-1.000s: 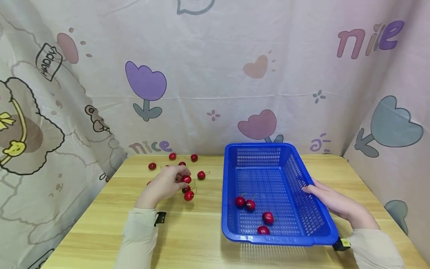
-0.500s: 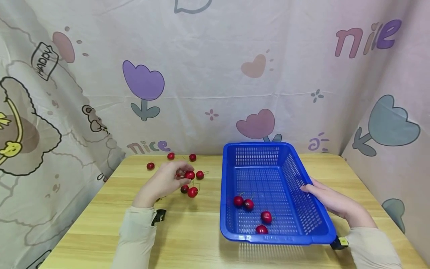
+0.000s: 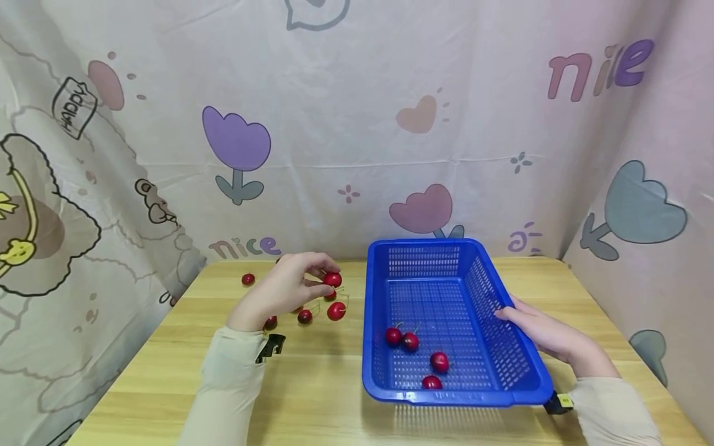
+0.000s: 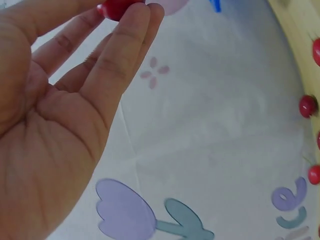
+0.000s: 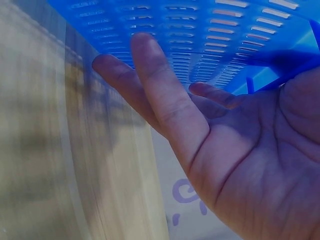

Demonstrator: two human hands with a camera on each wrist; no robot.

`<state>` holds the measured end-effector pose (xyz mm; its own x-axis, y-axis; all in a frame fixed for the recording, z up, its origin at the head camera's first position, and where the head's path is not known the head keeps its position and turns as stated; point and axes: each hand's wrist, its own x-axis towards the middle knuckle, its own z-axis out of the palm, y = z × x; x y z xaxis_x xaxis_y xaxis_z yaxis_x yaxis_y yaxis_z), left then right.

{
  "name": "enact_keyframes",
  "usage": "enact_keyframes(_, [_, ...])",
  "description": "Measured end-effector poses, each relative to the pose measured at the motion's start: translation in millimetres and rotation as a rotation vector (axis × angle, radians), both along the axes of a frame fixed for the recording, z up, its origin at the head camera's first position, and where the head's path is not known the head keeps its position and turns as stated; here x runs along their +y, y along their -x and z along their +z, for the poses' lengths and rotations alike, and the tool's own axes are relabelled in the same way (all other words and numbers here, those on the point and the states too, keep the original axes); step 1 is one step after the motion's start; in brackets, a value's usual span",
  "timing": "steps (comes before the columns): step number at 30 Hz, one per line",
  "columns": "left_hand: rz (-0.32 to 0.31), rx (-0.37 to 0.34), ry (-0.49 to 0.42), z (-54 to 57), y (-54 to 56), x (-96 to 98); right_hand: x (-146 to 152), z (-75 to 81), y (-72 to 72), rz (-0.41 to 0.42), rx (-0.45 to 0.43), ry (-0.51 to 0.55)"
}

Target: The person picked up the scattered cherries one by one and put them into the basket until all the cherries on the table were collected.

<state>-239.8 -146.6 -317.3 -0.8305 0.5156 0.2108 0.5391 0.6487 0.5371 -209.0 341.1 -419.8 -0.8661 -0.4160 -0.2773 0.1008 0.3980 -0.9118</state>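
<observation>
So the left hand [image 3: 283, 288], a bit left of centre in the head view, has a glossy round red cherry [image 3: 333, 279] pinched between thumb and fingertips. The left wrist view backs that up, with the fruit right at its top edge. Just below the pinched one there's a second red cherry with a thin stem [image 3: 336, 311]; can't tell whether it's hanging from the hand or not.

The right hand [image 3: 538, 325], lower right of the frame, is gripping a blue plastic rectangular basket with slotted walls [image 3: 457, 397] by its right side. The thumb is over the inner wall, and the right wrist view shows the other fingers stretched along the outside. Four cherries sit in the basket, all toward its near end, lower middle of the frame.

More loose cherries are scattered left of centre on the pale wood-grain table [image 3: 312, 396], some partly hidden behind the left hand. One dark red cherry [image 3: 304, 316] is just under it, and a small red cherry [image 3: 248, 280] is off near the back left. Behind everything hangs a whitish cloth printed with pastel tulips [image 3: 334, 93].
</observation>
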Motion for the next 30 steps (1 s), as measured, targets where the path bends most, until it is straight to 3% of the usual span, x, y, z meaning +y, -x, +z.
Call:
enact_keyframes(6, [-0.035, -0.007, 0.01, 12.4, 2.8, 18.8, -1, -0.7, -0.5, -0.027, 0.0, -0.025])
enact_keyframes(11, [-0.059, -0.023, 0.011, 15.3, 9.5, 34.9, -2, 0.2, -0.8, -0.022, 0.003, -0.019])
enact_keyframes(30, [-0.232, -0.063, 0.192, -1.4, 36.5, 118.5, -3, 1.7, -1.9, -0.005, 0.009, 0.005])
